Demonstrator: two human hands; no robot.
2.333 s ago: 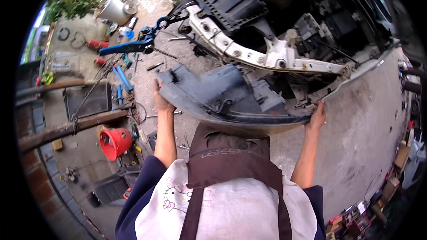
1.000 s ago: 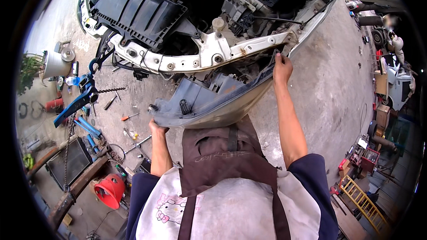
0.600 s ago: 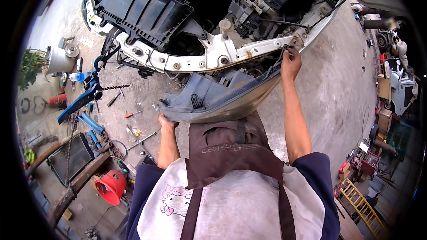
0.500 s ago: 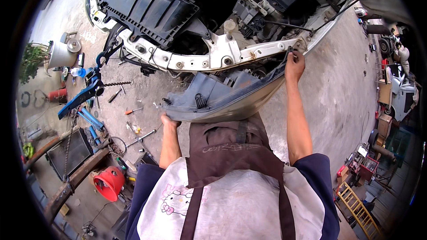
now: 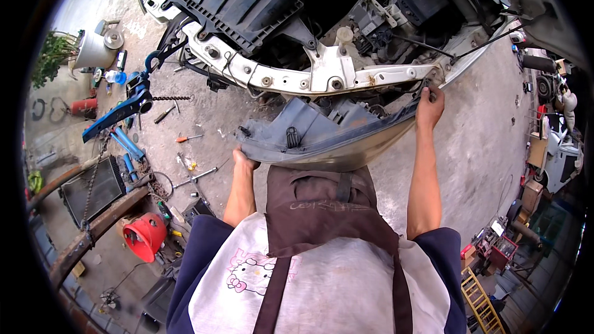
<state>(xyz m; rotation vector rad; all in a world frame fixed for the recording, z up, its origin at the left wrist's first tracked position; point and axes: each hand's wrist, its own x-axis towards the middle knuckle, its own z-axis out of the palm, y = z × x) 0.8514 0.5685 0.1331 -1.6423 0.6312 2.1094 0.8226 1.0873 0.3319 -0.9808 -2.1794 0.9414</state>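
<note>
A car headlight (image 5: pixel 328 133), with a grey plastic back and a cloudy lens, is held level between my two hands in front of the white front crossmember (image 5: pixel 291 83). My left hand (image 5: pixel 245 159) grips its left end from below and outside. At its narrow upper right tip, my right hand (image 5: pixel 430 108) has fingers and thumb closed, right by the end of the crossmember. The headlight's lens side faces my brown apron (image 5: pixel 322 210), close against it. Its far edge lies just below the crossmember; whether they touch, I cannot tell.
Beyond lies the open engine bay with a black ribbed cover (image 5: pixel 232 3). On the floor at left are a blue clamp tool (image 5: pixel 117 117), an orange-handled screwdriver (image 5: pixel 185 139), a red bucket (image 5: pixel 145 235) and a rusty beam (image 5: pixel 99 232). A yellow ladder (image 5: pixel 481 300) lies at right.
The view has shifted slightly, so the car appears further right. The headlight's left end, with my left hand, has risen a little toward the car. Both hands keep their hold.
</note>
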